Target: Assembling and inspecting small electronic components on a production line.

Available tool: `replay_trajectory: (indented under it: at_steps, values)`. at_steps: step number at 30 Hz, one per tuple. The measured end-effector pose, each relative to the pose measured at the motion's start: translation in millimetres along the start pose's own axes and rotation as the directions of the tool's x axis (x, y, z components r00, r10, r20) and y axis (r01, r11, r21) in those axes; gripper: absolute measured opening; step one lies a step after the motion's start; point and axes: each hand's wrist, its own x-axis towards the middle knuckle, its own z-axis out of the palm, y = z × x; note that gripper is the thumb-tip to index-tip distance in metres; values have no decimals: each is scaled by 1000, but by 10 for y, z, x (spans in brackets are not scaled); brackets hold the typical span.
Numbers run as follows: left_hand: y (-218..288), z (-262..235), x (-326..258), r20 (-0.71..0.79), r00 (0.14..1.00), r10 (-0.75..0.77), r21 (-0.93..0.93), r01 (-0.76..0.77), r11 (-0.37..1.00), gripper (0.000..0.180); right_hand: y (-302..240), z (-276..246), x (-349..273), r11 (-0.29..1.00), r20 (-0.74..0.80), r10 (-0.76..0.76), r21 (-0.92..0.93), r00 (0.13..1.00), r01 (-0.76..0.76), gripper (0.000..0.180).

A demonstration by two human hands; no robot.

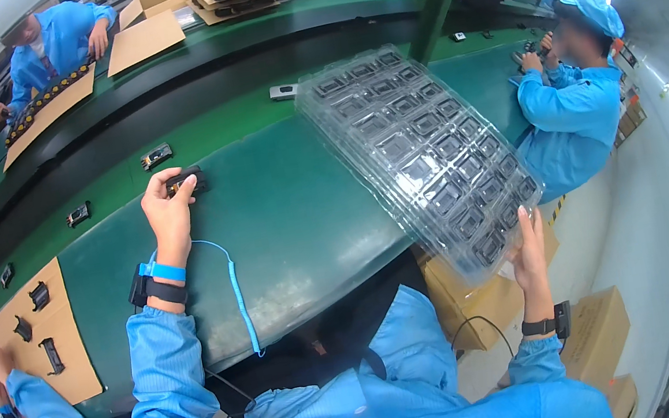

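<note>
My left hand (168, 210), reaching over the green work surface, has its fingers closed around a small black plastic part (190, 180). A blue strap with a coiled cord (239, 302) and a black band sit on that wrist. At the right, my right hand (529, 253) grips the near corner of a clear plastic blister tray (423, 153). The tray slants up across the table, with rows of moulded pockets and no parts visible in them. It looks like several layers stacked, though I cannot tell for certain.
Several small devices, such as one (157, 156), lie along the green conveyor (235, 125). Black parts rest on a cardboard sheet (60, 329) at left, beside a co-worker's arm (46, 412). Another co-worker (573, 91) works at right. Cardboard boxes (470, 292) stand below the table.
</note>
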Motion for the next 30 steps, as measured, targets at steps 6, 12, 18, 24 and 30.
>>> replay_trajectory:
  at_steps: [6,12,18,24,30]
  values:
    - [41,-20,8,-14,1000,6,-47,-7,999,25,-297,245,-139,425,317,-689,-552,652,718,47]
    - [-14,-33,21,-2,1000,10,-42,-10,999,27,-341,994,-457,-105,746,-575,-473,335,875,38]
    - [-18,37,33,24,1000,15,-81,-13,997,28,-196,1089,-380,39,717,-506,-535,479,844,29]
    - [-14,-18,16,-22,1000,8,-111,-11,994,30,-231,1140,-336,253,687,-455,-511,567,822,30]
    - [18,-19,29,-15,1000,-13,-125,11,992,30,-188,1243,-382,110,622,-637,-512,456,852,19]
